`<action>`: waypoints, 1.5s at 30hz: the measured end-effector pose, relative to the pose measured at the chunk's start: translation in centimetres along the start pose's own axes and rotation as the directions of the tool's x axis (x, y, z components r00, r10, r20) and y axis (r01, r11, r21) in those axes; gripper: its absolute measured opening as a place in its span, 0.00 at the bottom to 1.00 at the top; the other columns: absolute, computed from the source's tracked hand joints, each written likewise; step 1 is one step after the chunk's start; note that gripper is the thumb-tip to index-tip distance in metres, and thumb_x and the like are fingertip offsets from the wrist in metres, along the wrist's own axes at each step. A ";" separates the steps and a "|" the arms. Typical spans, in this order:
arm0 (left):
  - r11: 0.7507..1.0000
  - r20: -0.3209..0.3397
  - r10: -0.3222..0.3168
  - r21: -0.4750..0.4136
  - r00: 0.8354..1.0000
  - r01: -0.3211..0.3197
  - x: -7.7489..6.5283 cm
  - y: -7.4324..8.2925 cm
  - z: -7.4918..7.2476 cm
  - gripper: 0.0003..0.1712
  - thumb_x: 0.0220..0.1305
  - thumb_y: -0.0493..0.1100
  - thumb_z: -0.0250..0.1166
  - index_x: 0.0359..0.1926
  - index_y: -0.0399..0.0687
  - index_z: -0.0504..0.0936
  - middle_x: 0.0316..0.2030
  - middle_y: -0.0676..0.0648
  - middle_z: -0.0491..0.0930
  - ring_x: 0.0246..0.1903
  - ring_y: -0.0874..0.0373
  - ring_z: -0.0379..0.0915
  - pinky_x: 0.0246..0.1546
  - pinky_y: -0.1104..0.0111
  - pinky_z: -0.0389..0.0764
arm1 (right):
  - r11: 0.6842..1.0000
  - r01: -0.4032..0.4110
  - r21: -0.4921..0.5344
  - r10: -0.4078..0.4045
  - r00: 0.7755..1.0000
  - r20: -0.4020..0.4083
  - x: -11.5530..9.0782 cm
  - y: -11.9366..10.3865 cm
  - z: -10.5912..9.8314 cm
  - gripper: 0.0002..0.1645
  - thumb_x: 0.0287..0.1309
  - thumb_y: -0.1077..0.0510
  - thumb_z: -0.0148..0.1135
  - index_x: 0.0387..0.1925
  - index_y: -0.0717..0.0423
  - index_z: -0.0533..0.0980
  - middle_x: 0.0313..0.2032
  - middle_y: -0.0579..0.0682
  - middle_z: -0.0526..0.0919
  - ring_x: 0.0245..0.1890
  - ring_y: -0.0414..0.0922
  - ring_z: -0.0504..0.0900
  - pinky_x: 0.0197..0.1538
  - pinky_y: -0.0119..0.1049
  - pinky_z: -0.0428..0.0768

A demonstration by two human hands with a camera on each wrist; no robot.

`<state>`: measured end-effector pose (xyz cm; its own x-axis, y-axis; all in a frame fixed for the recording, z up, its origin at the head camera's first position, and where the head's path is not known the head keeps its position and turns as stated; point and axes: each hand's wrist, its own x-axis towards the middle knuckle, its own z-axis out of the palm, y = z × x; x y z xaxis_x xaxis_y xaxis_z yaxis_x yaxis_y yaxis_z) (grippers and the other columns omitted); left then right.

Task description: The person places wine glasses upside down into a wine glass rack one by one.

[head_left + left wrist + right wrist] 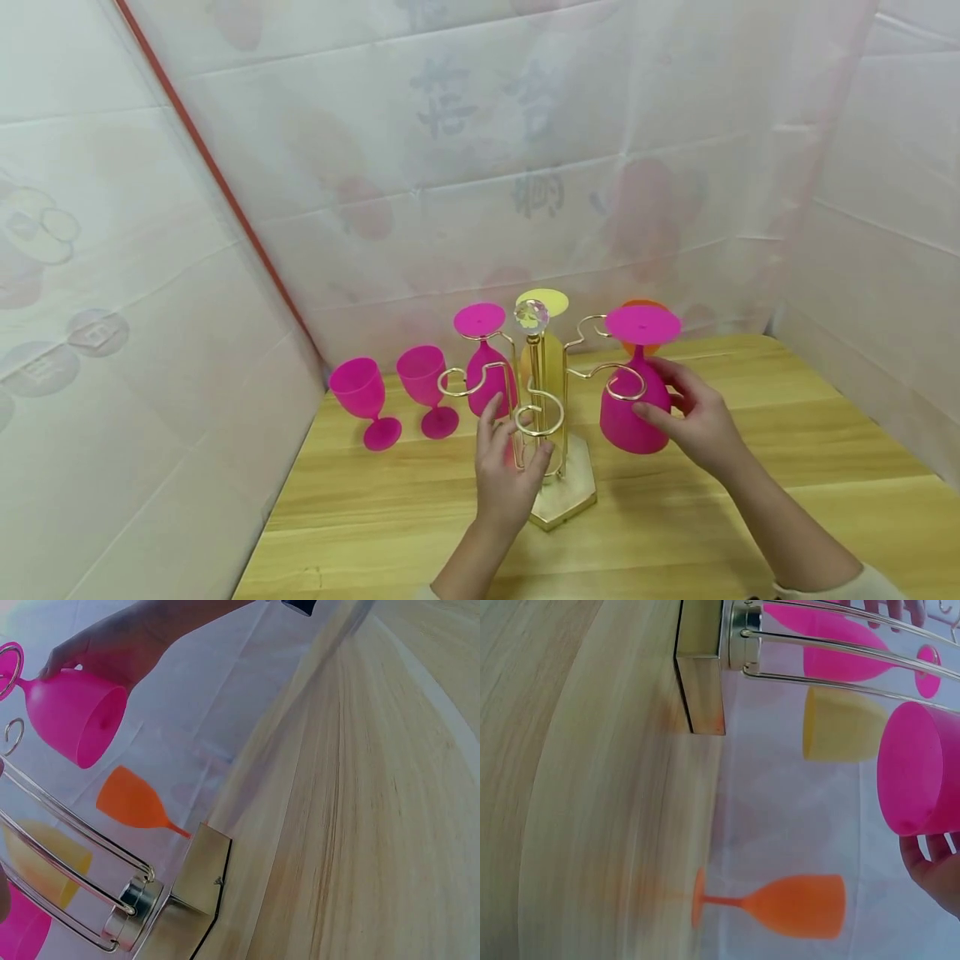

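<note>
Your left hand (504,479) is nearest, low in the head view at the front of the gold rack (564,504), thumb set apart from its spread fingers, which lie among the wires; you cannot tell whether they press on them. Your right hand (693,417) holds the inverted pink goblet (633,421) by its bowl, thumb on the near side and fingers around the far side. This goblet is at the rack's right side, above the table (337,542), its foot up and its mouth down. One curled wire hook (626,383) overlaps its bowl in the head view; you cannot tell whether the stem sits inside the curl.

Behind your left hand, the hanging pink goblet (486,387) is upside down on the rack, and the yellow goblet (553,358) also hangs inverted at the back. You see a clear faceted ball (532,317) on top of the central post. The orange goblet (799,906) stands upright on the table, mostly hidden behind your held goblet in the head view but plain in the right wrist view. To your left stand two upright pink goblets (358,390), near each other. Pale printed sheeting (465,167) surrounds the table.
</note>
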<state>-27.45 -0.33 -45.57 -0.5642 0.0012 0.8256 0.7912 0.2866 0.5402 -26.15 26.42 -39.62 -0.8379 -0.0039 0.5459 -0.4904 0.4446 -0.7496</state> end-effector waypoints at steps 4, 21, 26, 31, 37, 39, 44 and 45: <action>1.000 0.019 -0.003 0.014 1.000 0.003 0.1 -0.1 -0.1 0.21 0.55 0.37 0.74 0.50 0.47 0.79 0.64 0.37 0.68 0.62 0.41 0.69 0.59 0.56 0.78 | 1.000 -0.003 -0.005 0.004 1.000 0.012 0.3 0.4 0.5 0.37 0.54 0.65 0.70 0.65 0.58 0.69 0.51 0.33 0.76 0.50 0.32 0.76 0.45 0.22 0.80; 1.000 0.049 -0.026 0.007 0.998 0.026 0.2 -0.5 -0.1 0.16 0.56 0.30 0.71 0.45 0.43 0.80 0.58 0.40 0.71 0.61 0.47 0.71 0.61 0.66 0.74 | 0.999 -0.017 -0.036 0.019 0.999 0.048 1.0 1.0 1.5 0.36 0.57 0.60 0.70 0.67 0.48 0.69 0.55 0.39 0.76 0.47 0.36 0.77 0.42 0.27 0.83; 0.999 0.056 -0.052 -0.005 0.997 0.052 0.2 -0.3 -0.1 0.17 0.56 0.28 0.69 0.46 0.45 0.80 0.59 0.41 0.70 0.62 0.46 0.70 0.63 0.67 0.73 | 0.998 -0.018 -0.057 0.020 0.999 0.045 1.1 1.2 1.8 0.35 0.57 0.59 0.70 0.66 0.46 0.70 0.53 0.40 0.75 0.46 0.35 0.77 0.41 0.29 0.83; 0.999 0.054 -0.052 0.008 0.997 0.051 0.2 -0.3 -0.2 0.16 0.56 0.28 0.70 0.45 0.44 0.80 0.59 0.41 0.70 0.62 0.46 0.71 0.63 0.67 0.73 | 0.998 -0.017 -0.066 0.019 0.999 0.037 1.1 1.2 2.0 0.35 0.57 0.59 0.70 0.66 0.46 0.71 0.52 0.38 0.75 0.46 0.34 0.76 0.41 0.30 0.84; 0.999 0.043 -0.032 0.025 0.999 0.031 0.1 -0.4 -0.1 0.18 0.54 0.28 0.71 0.45 0.43 0.80 0.59 0.41 0.71 0.61 0.48 0.71 0.63 0.66 0.73 | 0.998 -0.011 -0.054 0.013 0.999 0.044 1.3 1.2 2.2 0.35 0.57 0.59 0.70 0.66 0.42 0.71 0.52 0.39 0.75 0.46 0.35 0.77 0.40 0.30 0.84; 0.999 0.041 -0.030 0.022 0.999 0.030 0.1 -0.4 -0.1 0.18 0.54 0.28 0.71 0.45 0.44 0.80 0.59 0.42 0.70 0.61 0.48 0.71 0.63 0.66 0.73 | 0.999 -0.015 -0.045 0.017 0.999 0.047 1.3 1.2 2.2 0.35 0.57 0.59 0.70 0.66 0.42 0.71 0.52 0.41 0.75 0.45 0.35 0.77 0.38 0.30 0.85; 0.999 0.046 -0.032 0.028 0.998 0.031 0.1 -0.3 -0.2 0.17 0.54 0.28 0.71 0.45 0.43 0.80 0.59 0.41 0.70 0.61 0.47 0.71 0.63 0.67 0.73 | 1.000 -0.031 -0.001 0.031 0.997 0.065 1.4 1.1 2.5 0.35 0.58 0.59 0.69 0.66 0.43 0.71 0.53 0.47 0.74 0.43 0.37 0.80 0.34 0.33 0.86; 0.999 0.047 -0.029 0.036 0.998 0.027 0.1 -0.4 -0.2 0.17 0.53 0.28 0.71 0.45 0.42 0.80 0.58 0.40 0.70 0.61 0.46 0.71 0.63 0.66 0.73 | 0.999 -0.034 0.007 0.033 0.997 0.069 1.4 1.1 2.5 0.34 0.58 0.59 0.69 0.66 0.44 0.71 0.53 0.47 0.73 0.43 0.38 0.80 0.34 0.33 0.86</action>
<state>-27.75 -0.65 -45.69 -0.5975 0.0380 0.8010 0.7664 0.3211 0.5564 -28.50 24.67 -40.62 -0.8684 -0.0512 0.4932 -0.4633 0.4385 -0.7701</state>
